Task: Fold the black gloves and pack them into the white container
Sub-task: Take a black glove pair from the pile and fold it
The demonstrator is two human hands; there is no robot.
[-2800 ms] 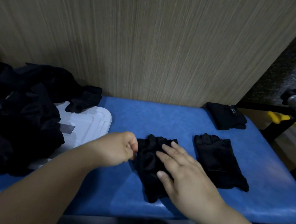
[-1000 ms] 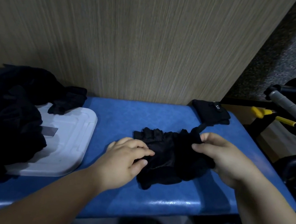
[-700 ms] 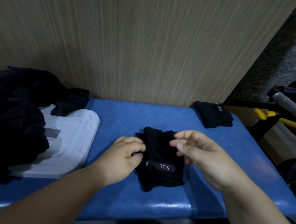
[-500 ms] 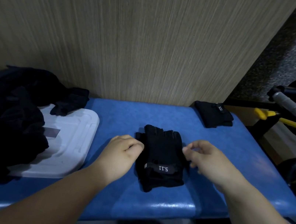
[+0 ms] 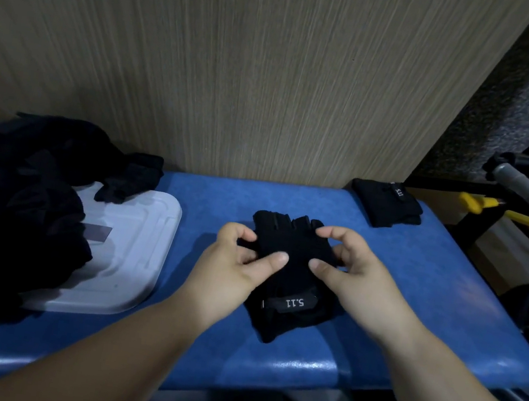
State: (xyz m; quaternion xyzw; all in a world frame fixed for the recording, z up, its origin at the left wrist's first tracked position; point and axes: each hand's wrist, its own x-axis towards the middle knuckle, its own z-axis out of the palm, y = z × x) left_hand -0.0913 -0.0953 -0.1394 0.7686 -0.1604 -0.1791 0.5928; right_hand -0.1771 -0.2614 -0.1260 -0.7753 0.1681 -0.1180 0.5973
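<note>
Head view: black gloves (image 5: 291, 284) stacked on glossy blue tabletop (image 5: 431, 296), between the hands. Left hand (image 5: 230, 274) pinches left edge, right hand (image 5: 357, 281) pinches right edge. Soft fabric, fingerless, strap labelled 5.11. White container (image 5: 141, 250), left: smooth plastic, rounded corners.

A blue padded bench (image 5: 448, 299) is carrying everything here, its glossy front edge catching the light. Near its middle, the stacked gloves (image 5: 291, 286), black and fingerless, are lying flat, with their finger ends pointing to the far side and a strap (image 5: 291, 303) marked 5.11 crossing the near end. At the far right corner a folded pair (image 5: 387, 204) is sitting close to the edge, well apart from the stack. On the left, a white container (image 5: 141, 250) is resting with its flat, ribbed face up. A heap of black gloves (image 5: 11, 212) is spreading over its left part and onto the bench beside it, with one glove (image 5: 132, 176) trailing across its far corner.
</note>
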